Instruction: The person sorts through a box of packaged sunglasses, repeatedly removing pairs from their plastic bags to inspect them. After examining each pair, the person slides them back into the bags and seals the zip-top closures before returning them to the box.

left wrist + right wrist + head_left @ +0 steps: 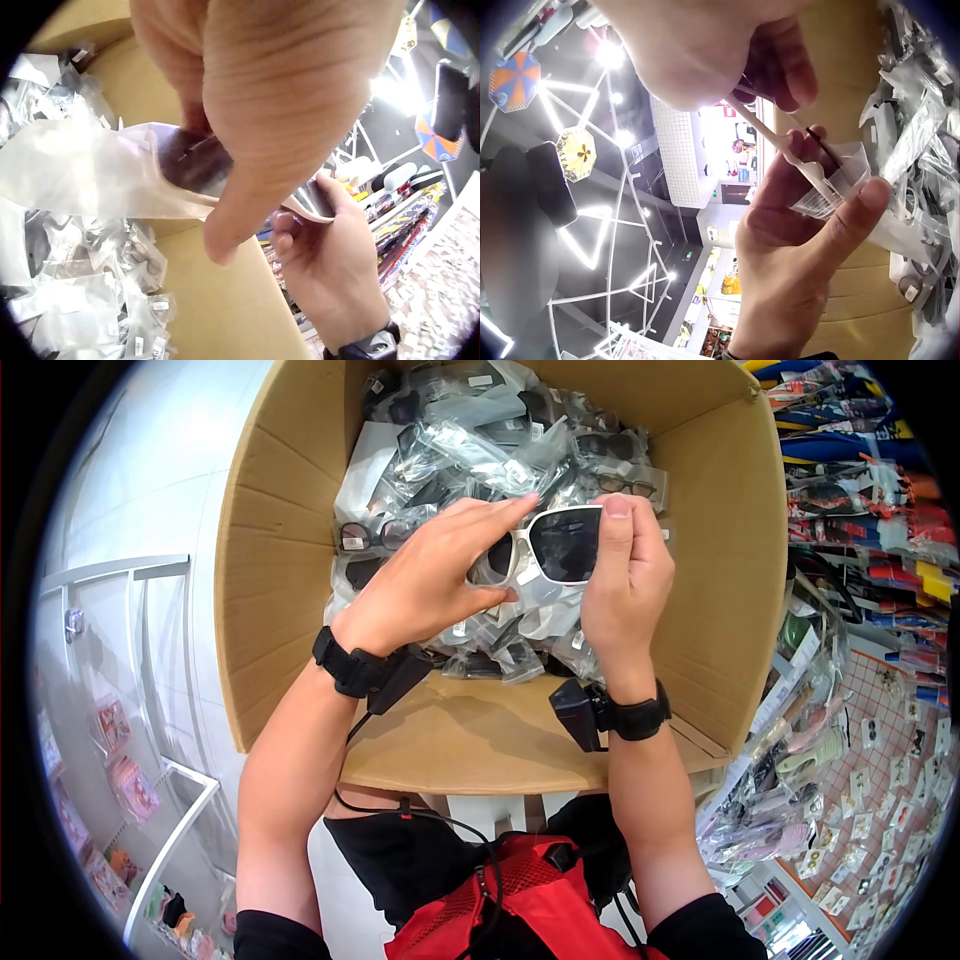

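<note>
White-framed sunglasses with dark lenses are held between both hands above a cardboard box. The right hand pinches one end of the frame, thumb on the lens edge. Around the other lens, the left hand has its thumb and fingers, partly hiding it. A clear plastic sleeve extends from the glasses in the left wrist view. In the right wrist view the white frame is seen edge-on, with the clear plastic at the left hand's fingers.
The cardboard box holds many bagged glasses in a heap. To the left stand white metal racks with small packets. On the right are hanging packaged goods and a grid panel with small cards.
</note>
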Available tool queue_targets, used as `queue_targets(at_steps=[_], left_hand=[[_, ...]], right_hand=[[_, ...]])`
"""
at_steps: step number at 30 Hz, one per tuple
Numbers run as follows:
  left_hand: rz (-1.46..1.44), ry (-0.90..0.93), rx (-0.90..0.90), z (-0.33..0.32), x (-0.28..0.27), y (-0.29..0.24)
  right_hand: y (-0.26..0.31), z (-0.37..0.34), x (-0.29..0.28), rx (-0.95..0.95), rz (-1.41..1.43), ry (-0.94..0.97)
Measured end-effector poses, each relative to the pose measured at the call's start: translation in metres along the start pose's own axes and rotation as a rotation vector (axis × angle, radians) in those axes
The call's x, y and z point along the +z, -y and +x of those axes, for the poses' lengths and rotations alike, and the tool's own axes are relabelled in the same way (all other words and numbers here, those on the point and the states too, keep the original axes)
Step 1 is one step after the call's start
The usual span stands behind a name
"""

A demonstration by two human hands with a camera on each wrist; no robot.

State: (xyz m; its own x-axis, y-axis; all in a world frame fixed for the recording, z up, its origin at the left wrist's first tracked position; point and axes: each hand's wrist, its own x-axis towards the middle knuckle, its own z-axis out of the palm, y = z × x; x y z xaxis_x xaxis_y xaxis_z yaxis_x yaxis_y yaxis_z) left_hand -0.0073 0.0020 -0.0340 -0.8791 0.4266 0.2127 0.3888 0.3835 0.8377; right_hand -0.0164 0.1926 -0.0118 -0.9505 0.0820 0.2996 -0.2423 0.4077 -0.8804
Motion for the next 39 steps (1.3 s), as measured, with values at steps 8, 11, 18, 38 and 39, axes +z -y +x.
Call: queue_targets(at_steps=[8,11,18,38,39], left_hand=[[0.14,0.091,-0.206,-0.002,-0.02,-0.001],[0.132,0.195,-0.269,-0.001,-0.019,0.002],[0.128,0.224,-0.177,0.0,-0.009,-0.004],[-0.223,0.046,-0.133,-0.001,0.019,-0.002],[-0.182,-0.023,0.002,0.0,0.02,-0.002]], right_hand=[[0.002,0.005,-0.011,-0.019,0.006,0.071],[0.001,0.004,-0.01,-0.017,0.022,0.104],[0.004,0.001,-0.006,-0.001,0.043,0.243],[0.0,-0.003,0.004,-0.128,-0.02,0.339],[0.002,-0.004,0.003,-0.092,-0.044,0.353]])
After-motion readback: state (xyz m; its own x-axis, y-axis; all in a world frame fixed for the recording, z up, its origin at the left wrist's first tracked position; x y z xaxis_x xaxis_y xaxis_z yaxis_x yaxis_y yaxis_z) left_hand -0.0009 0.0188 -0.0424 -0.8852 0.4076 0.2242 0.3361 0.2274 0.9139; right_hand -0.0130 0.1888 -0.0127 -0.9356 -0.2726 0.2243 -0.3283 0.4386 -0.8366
